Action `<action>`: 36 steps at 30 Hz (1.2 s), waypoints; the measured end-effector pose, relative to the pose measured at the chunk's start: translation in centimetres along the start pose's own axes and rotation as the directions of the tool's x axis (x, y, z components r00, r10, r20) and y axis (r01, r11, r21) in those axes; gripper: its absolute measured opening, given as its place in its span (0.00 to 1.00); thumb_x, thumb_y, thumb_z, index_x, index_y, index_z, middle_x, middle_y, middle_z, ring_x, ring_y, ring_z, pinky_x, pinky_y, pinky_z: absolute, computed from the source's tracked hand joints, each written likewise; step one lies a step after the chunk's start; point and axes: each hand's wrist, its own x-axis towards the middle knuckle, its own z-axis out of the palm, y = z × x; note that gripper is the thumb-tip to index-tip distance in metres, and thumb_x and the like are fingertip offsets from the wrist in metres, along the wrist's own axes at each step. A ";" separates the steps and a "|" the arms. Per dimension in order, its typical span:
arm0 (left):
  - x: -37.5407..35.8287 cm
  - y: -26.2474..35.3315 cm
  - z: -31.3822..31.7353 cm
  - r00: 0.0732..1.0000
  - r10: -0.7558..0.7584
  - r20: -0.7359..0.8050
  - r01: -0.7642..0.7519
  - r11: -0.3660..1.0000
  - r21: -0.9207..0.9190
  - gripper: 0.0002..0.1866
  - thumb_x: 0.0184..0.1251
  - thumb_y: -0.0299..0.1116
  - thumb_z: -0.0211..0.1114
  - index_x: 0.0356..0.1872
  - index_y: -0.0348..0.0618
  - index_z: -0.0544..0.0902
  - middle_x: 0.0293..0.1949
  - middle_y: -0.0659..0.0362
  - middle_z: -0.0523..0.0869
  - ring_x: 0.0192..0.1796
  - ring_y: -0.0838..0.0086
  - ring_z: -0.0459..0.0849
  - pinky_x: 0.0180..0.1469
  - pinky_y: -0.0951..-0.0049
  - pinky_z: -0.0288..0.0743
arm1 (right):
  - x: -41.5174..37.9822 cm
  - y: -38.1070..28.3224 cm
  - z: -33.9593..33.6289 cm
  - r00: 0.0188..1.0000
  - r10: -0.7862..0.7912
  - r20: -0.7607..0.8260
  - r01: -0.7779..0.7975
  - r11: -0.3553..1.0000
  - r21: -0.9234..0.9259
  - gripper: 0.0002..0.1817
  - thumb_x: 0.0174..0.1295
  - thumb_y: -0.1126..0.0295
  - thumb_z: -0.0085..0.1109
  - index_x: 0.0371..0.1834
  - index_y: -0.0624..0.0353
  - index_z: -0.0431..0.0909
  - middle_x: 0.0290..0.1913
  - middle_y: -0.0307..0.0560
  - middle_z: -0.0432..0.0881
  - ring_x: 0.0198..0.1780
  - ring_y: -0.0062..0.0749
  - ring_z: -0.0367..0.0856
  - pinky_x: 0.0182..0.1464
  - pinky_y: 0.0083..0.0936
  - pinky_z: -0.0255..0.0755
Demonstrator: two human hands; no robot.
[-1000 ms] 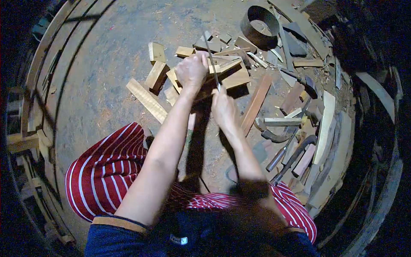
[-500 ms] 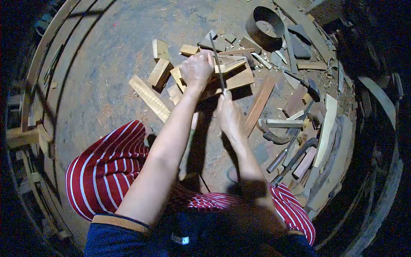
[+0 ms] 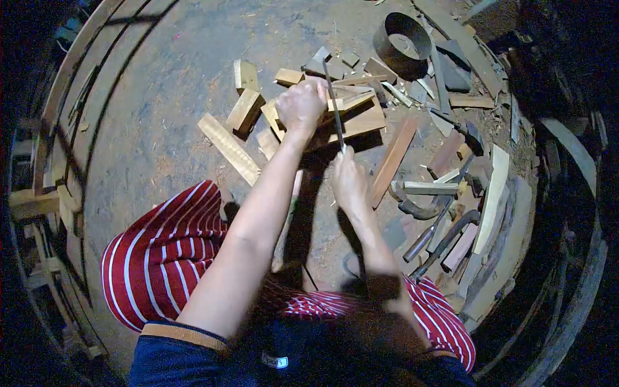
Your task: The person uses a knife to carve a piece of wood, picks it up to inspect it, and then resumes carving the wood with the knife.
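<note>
My left hand [image 3: 300, 108] is closed on a piece of light wood [image 3: 353, 102], pressing it down over other blocks. In my closed right hand [image 3: 351, 182] is the near end of a long, narrow metal file [image 3: 335, 109]. The file points away from me and lies across the wood, just right of my left fist. Its handle is hidden in my fingers. Beneath and right of the held piece, a wider wooden block [image 3: 364, 122] rests on the ground.
Wood blocks [image 3: 245, 111] and a pale strip [image 3: 229, 148] lie to the left. A reddish board [image 3: 394, 160] is at the right. Beyond it are hand tools [image 3: 445, 242] among offcuts. A round metal container [image 3: 402, 46] stands at the far right.
My right hand and the file have drawn back slightly toward me and to the right. My left hand stays on the wood. The whole view has shifted a little.
</note>
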 end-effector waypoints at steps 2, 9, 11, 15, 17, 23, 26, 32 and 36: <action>0.0 -0.4 0.6 1.000 0.022 -0.014 -0.022 1.000 -0.005 0.20 0.59 0.50 0.60 0.21 0.45 0.86 0.21 0.51 0.85 0.23 0.59 0.85 0.27 0.61 0.79 | -0.6 0.6 0.0 1.000 -0.008 0.026 0.009 0.999 -0.031 0.16 0.71 0.62 0.40 0.47 0.65 0.69 0.26 0.70 0.79 0.32 0.67 0.79 0.35 0.58 0.72; 0.2 -0.3 0.7 1.000 0.014 -0.025 -0.016 0.996 -0.084 0.22 0.60 0.51 0.59 0.20 0.43 0.86 0.21 0.50 0.85 0.23 0.58 0.85 0.26 0.61 0.79 | 5.6 -1.6 0.0 0.998 -0.024 -0.058 0.023 1.000 -0.020 0.15 0.71 0.62 0.39 0.45 0.65 0.68 0.29 0.70 0.80 0.35 0.66 0.80 0.36 0.56 0.73; 0.1 -0.3 0.9 1.000 0.030 0.003 -0.030 0.999 -0.011 0.22 0.60 0.51 0.59 0.21 0.43 0.86 0.21 0.49 0.85 0.23 0.58 0.85 0.26 0.61 0.79 | 4.0 -0.8 0.3 0.999 -0.021 -0.046 0.021 1.000 0.010 0.15 0.71 0.62 0.39 0.45 0.65 0.68 0.31 0.72 0.79 0.36 0.68 0.79 0.37 0.57 0.72; 0.2 -0.2 0.4 0.999 0.033 0.022 -0.032 0.999 -0.007 0.21 0.60 0.50 0.59 0.21 0.44 0.86 0.21 0.49 0.85 0.23 0.57 0.85 0.26 0.59 0.79 | 0.0 0.5 0.6 1.000 0.014 0.015 -0.015 0.996 0.093 0.14 0.71 0.63 0.38 0.45 0.63 0.67 0.32 0.73 0.79 0.37 0.70 0.77 0.38 0.60 0.68; -0.1 0.1 -0.4 0.999 0.046 0.009 -0.046 0.998 -0.033 0.20 0.61 0.49 0.58 0.21 0.45 0.86 0.21 0.49 0.85 0.24 0.57 0.86 0.27 0.59 0.79 | 0.3 0.1 0.1 0.999 0.038 0.021 -0.039 0.997 0.061 0.14 0.71 0.63 0.38 0.45 0.63 0.67 0.33 0.73 0.79 0.38 0.70 0.78 0.38 0.59 0.69; 0.3 0.1 0.2 0.996 -0.036 0.081 0.035 0.999 0.014 0.17 0.61 0.48 0.58 0.24 0.49 0.87 0.24 0.51 0.86 0.26 0.57 0.86 0.29 0.59 0.80 | 5.8 -1.3 0.4 0.991 -0.073 -0.116 0.066 0.995 -0.070 0.13 0.70 0.64 0.40 0.43 0.65 0.68 0.26 0.65 0.81 0.31 0.62 0.82 0.34 0.55 0.76; 0.3 0.4 -0.6 1.000 0.006 0.011 -0.005 0.997 -0.080 0.18 0.60 0.48 0.59 0.23 0.47 0.87 0.23 0.49 0.85 0.25 0.56 0.86 0.29 0.59 0.80 | 2.2 -0.7 -0.2 0.998 0.043 0.039 -0.048 0.992 0.115 0.15 0.71 0.63 0.40 0.45 0.66 0.69 0.30 0.73 0.79 0.36 0.68 0.79 0.39 0.58 0.71; 0.2 0.0 0.6 1.000 0.008 -0.019 -0.007 0.999 0.036 0.15 0.61 0.46 0.58 0.22 0.50 0.86 0.23 0.55 0.86 0.25 0.59 0.86 0.27 0.60 0.79 | 0.6 -0.9 -0.4 0.998 0.036 0.053 -0.035 0.999 -0.011 0.16 0.71 0.63 0.39 0.47 0.66 0.68 0.28 0.73 0.79 0.35 0.69 0.79 0.37 0.58 0.72; 0.0 0.2 0.0 0.995 0.041 -0.090 -0.048 0.996 -0.078 0.15 0.60 0.45 0.61 0.19 0.49 0.84 0.21 0.53 0.85 0.23 0.59 0.85 0.26 0.61 0.79 | 2.0 -1.7 0.8 0.999 0.036 0.028 -0.035 0.998 -0.050 0.17 0.70 0.62 0.39 0.45 0.67 0.69 0.28 0.73 0.79 0.35 0.67 0.80 0.38 0.57 0.73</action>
